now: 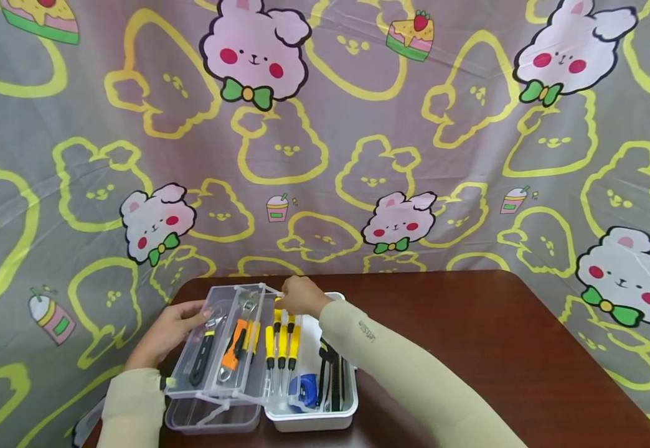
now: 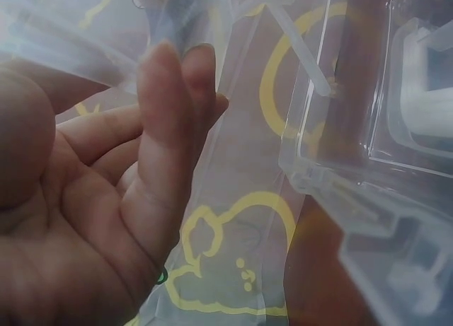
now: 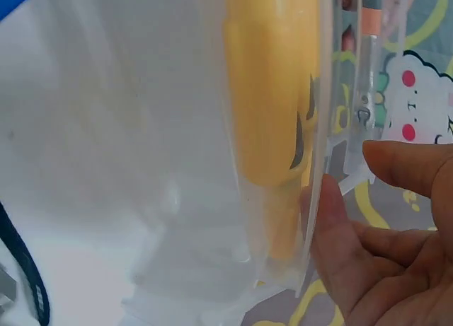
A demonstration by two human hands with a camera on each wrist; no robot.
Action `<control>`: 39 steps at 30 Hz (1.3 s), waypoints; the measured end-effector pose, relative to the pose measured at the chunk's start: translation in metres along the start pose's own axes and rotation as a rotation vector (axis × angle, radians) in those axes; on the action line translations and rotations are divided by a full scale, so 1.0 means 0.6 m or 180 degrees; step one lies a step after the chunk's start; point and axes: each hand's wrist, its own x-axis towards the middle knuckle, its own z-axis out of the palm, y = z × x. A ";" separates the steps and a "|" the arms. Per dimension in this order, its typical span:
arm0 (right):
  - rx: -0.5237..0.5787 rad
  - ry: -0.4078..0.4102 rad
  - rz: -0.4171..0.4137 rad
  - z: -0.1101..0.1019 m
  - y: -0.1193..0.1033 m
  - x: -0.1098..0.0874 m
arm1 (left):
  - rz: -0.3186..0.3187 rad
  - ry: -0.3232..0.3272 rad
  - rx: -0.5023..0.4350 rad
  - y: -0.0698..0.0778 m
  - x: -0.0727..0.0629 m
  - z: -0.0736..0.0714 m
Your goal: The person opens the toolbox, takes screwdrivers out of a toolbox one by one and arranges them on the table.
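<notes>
There are two hands, one toolbox, one blue tape measure and one orange tool.

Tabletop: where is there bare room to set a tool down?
Widest: the brown tabletop between the right sleeve and the bunny-print curtain; a smaller patch between that sleeve and the white toolbox. Crowded: the toolbox and clear trays, holding tools.

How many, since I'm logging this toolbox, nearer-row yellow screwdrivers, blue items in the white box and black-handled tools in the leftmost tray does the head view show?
Nearer-row yellow screwdrivers: 3
Blue item: 1
Black-handled tool: 1
Total: 5
</notes>
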 end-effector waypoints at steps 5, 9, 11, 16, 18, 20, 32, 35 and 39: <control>-0.0336 -0.0033 0.0127 0.004 -0.013 0.004 | 0.0064 -0.0008 -0.0008 -0.002 0.000 0.000; -0.0387 -0.0008 0.0146 0.009 -0.014 0.007 | 0.0043 -0.0010 -0.0001 -0.002 0.000 0.002; -0.0413 0.0029 0.0145 0.012 -0.014 0.009 | 0.0033 -0.0007 -0.0007 -0.003 0.001 0.003; -0.0490 0.0100 0.0104 0.023 -0.010 0.017 | 0.0067 0.0003 -0.0005 -0.001 0.001 0.005; -0.0546 0.0136 0.0062 0.028 -0.006 0.021 | 0.0097 0.0004 -0.0013 -0.001 0.001 0.005; -0.0701 0.0201 -0.0008 0.035 -0.002 0.025 | 0.0122 -0.0002 -0.0036 -0.001 0.001 0.005; -0.1256 0.0631 0.0017 0.053 -0.011 0.024 | 0.0090 -0.0010 -0.0044 0.001 -0.001 0.006; -0.1144 0.0675 0.0065 0.054 -0.011 0.024 | 0.0056 -0.0002 -0.0010 0.000 0.000 0.005; -0.0909 0.0687 0.0107 0.055 -0.012 0.023 | -0.0003 0.0034 0.0042 -0.003 0.002 0.002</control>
